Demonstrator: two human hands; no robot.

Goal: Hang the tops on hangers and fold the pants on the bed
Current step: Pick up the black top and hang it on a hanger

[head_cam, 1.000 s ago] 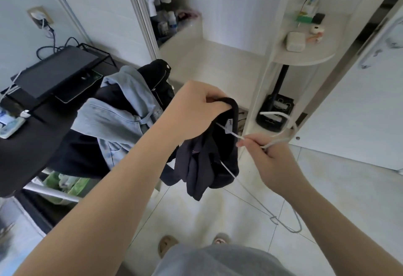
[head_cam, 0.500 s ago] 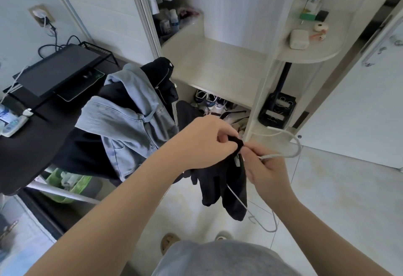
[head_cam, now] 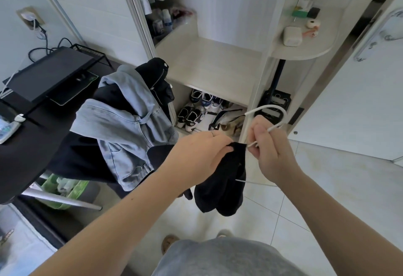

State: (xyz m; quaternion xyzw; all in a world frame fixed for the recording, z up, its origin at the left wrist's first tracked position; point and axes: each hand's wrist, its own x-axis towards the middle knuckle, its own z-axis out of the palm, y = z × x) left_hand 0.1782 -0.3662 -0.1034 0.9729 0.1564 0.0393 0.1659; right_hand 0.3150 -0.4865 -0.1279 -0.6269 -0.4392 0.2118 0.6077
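A black top [head_cam: 220,186] hangs bunched in mid-air in front of the open wardrobe, above the tiled floor [head_cam: 338,188]. The left hand [head_cam: 196,156] pinches its upper edge with curled fingers. Touching that edge, the right hand [head_cam: 268,149] clenches the neck of a white wire hanger [head_cam: 277,110]; the hook curves up above the knuckles, and a short bit of the wire pokes out of the cloth lower down. To the left, a light denim jacket [head_cam: 130,127] and a black zipped jacket [head_cam: 156,77] lie draped over the corner of a dark desk [head_cam: 21,145]. Beyond the hands, sneakers [head_cam: 196,112] sit under a bare wardrobe shelf [head_cam: 209,62]
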